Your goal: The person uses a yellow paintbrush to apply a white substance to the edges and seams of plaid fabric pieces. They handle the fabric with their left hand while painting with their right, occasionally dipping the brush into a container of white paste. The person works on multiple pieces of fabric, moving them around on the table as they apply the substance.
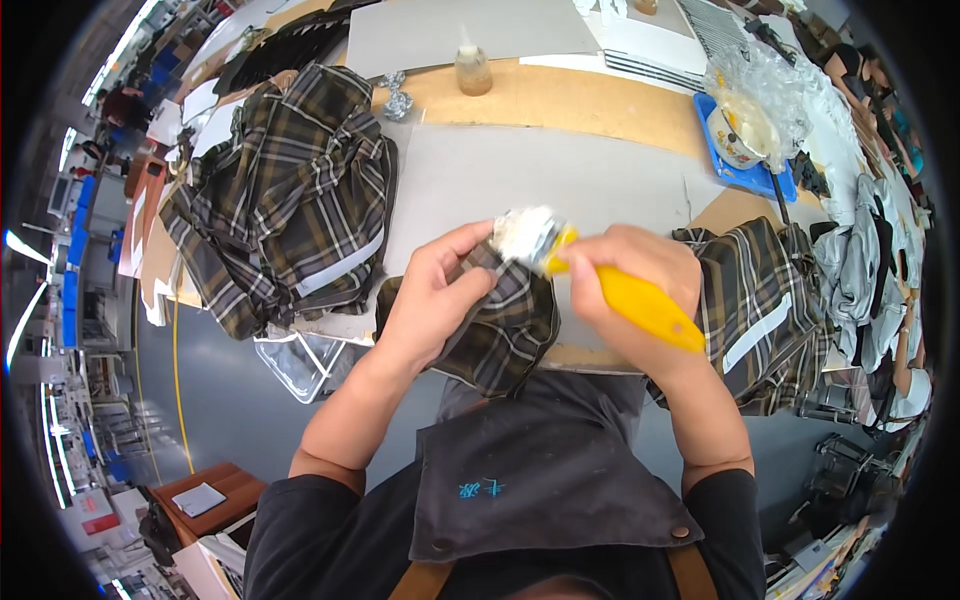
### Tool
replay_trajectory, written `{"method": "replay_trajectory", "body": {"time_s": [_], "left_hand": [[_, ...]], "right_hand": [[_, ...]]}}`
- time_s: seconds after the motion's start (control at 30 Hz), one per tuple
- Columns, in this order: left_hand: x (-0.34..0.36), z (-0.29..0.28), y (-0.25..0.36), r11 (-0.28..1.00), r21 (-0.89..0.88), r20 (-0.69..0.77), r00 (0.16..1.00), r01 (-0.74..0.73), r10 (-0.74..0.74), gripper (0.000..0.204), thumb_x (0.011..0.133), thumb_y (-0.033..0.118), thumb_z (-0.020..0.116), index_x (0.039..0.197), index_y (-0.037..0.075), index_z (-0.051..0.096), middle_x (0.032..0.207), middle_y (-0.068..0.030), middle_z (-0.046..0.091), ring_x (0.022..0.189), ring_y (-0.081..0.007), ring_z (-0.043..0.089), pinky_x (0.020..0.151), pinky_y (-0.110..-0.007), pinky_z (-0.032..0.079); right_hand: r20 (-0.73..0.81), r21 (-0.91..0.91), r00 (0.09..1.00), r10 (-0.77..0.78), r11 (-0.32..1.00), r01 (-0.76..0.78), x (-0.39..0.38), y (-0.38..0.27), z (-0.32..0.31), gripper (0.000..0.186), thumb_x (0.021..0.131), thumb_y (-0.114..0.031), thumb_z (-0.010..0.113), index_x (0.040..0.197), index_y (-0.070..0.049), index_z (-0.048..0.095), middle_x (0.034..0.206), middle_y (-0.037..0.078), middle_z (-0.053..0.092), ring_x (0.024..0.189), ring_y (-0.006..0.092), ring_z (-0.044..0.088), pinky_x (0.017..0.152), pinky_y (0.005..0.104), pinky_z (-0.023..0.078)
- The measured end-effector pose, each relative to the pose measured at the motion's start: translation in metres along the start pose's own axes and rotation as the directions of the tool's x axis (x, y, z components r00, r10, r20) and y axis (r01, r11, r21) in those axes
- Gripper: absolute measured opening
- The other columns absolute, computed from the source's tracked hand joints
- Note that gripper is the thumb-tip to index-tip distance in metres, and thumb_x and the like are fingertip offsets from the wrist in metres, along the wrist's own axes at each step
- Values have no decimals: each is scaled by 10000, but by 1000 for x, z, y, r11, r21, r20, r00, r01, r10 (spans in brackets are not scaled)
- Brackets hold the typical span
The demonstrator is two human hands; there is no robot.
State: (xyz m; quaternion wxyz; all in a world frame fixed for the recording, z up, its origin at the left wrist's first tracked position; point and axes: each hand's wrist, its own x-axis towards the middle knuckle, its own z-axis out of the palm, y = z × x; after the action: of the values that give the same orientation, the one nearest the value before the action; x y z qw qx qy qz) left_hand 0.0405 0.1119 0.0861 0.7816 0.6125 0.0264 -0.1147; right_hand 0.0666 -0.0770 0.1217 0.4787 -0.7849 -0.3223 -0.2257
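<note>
Head view, sole frame. Item one: left hand [435, 295], centre of the frame, fingers curled and pinching a folded plaid fabric piece [500, 325] between thumb and forefinger at its upper edge; the piece hangs over the near edge of the grey work board [560, 175]. Item two: right hand [625, 280], just right of centre, fingers wrapped tight around the yellow handle of a brush [640, 305], whose pale, paste-loaded head [525, 235] touches the top edge of the held fabric. Step in hand, as judged: paste or glue is being brushed onto the edge of the plaid piece. The next move seems to call for a steady pinch on the cloth and an even stroke along the edge, without smearing the fingers. Surrounding stock: a heap of plaid pieces [285, 200] at upper left, a second plaid stack [760, 300] at right, a small bottle [473, 70] at top centre, a blue tray [745, 170] with a bowl under crumpled clear film at upper right. Hard to make out: the bristles beneath the paste, the fabric's underside, and the left fingertips behind the cloth. Other people at the right rim are cut off.
</note>
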Motion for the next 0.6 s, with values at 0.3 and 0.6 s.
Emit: {"method": "replay_trajectory", "body": {"time_s": [0.3,0.6], "left_hand": [[15,-10,17,990,120,189,981,-68,45,395,746,-68,455,1132,-60,539,1017,-57,604,907,-86,554,799,-221,443],[56,-68,31,363,901,-62,757,-239,651,227,778,116,681,951,-21,625,702,-25,583,606,-63,459,579,-205,413]], "right_hand": [[-158,509,886,437,804,-306,-53,20,54,341,756,28,656,930,-46,372,946,128,479,819,180,594,633,268,494],[-196,211,916,350,927,-309,-68,61,85,430,650,146,625,894,-68,344,905,119,417,729,204,459,647,297,408]]}}
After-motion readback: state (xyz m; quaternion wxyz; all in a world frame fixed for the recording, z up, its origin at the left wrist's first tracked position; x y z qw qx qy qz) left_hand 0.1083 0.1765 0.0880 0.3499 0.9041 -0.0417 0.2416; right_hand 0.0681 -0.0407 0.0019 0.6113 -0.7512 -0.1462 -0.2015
